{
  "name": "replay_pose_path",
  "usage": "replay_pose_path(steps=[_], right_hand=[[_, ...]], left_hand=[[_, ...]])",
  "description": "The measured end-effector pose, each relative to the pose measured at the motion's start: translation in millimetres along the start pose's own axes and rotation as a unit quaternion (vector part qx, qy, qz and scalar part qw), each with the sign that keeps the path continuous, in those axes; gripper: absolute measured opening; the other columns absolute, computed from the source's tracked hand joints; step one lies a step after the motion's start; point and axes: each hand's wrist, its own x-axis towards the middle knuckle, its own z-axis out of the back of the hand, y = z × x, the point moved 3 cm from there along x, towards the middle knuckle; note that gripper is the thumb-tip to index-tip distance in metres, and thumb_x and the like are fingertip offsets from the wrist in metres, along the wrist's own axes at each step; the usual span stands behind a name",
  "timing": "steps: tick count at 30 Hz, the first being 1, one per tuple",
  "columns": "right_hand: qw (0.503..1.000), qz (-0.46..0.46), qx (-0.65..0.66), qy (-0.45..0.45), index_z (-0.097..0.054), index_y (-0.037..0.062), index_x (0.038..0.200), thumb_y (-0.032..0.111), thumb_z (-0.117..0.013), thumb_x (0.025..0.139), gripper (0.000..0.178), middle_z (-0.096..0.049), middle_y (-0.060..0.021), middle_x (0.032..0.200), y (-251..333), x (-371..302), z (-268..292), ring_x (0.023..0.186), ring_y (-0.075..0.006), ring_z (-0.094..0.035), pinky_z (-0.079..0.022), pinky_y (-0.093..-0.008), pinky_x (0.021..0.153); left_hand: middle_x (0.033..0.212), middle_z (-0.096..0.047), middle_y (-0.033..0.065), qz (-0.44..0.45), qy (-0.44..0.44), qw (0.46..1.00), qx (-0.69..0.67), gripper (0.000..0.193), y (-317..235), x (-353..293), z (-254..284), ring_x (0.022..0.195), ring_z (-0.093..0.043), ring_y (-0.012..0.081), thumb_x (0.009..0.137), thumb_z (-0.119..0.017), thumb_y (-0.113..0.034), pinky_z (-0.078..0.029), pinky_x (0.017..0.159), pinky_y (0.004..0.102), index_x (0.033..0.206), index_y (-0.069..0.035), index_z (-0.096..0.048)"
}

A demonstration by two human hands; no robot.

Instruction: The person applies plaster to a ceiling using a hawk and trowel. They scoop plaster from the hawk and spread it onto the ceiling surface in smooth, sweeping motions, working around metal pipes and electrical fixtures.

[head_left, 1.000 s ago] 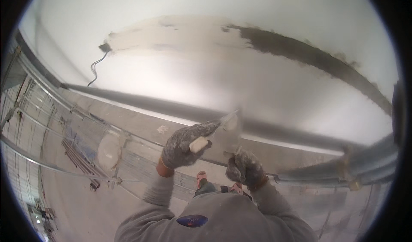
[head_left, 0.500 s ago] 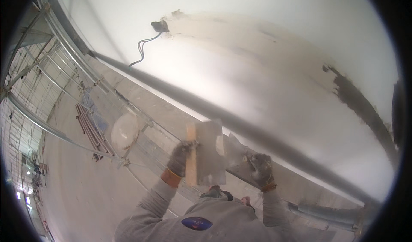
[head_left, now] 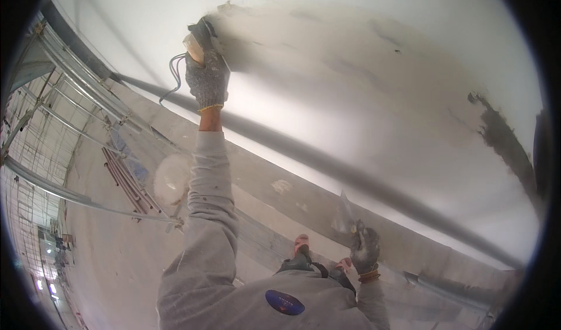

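My left arm is stretched up to the white wall [head_left: 304, 108]. The gloved left hand [head_left: 207, 75] grips a plastering float by its pale wooden part [head_left: 194, 48], beside the dark hole [head_left: 201, 30] in the wall. Most of the float is hidden behind the glove; a thin edge shows on the right. Loose wires [head_left: 174, 71] hang left of the hand. Lower right, near my body, my gloved right hand [head_left: 365, 248] is closed on the handle of a pointed trowel [head_left: 343, 214], its blade pointing up.
A beige filled band [head_left: 327, 43] crosses the wall toward a dark grey patch [head_left: 505, 140] at right. A pipe-like grey strip [head_left: 304, 151] runs along the wall's foot. Metal scaffold rails [head_left: 87, 198] stand at left, with reddish pipes [head_left: 125, 181] and a rounded pale object [head_left: 172, 178] below.
My left hand has risen from in front of my chest to the hole in the wall, taking the float along. The right hand with the trowel has shifted slightly down.
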Motion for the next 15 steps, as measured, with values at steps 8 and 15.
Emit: replay_pose_path(steps=[8,15], right_hand=[[0.997,-0.056,0.014,0.057,-0.066,0.0055,0.128,0.011,-0.066,0.094,0.035,-0.070,-0.0160,0.108,-25,-14,21,0.097,-0.0344,-0.065,-0.052,-0.0441,0.086],[0.997,-0.027,0.034,0.067,-0.066,0.0071,0.130,0.010,-0.066,0.093,0.037,-0.070,-0.0164,0.110,-57,-37,57,0.098,-0.0356,-0.065,-0.052,-0.0438,0.086]], left_hand=[[0.109,-0.072,0.0210,0.024,-0.028,0.998,0.046,0.048,-50,-37,-39,0.097,-0.072,0.0364,0.091,-0.067,-0.023,-0.055,0.085,0.0449,0.132,-0.001,-0.055],[0.101,-0.071,0.0264,0.058,0.089,0.989,0.101,0.075,-168,-138,-89,0.090,-0.073,0.0374,0.088,-0.067,-0.014,-0.059,0.077,0.0450,0.152,-0.005,-0.029]])
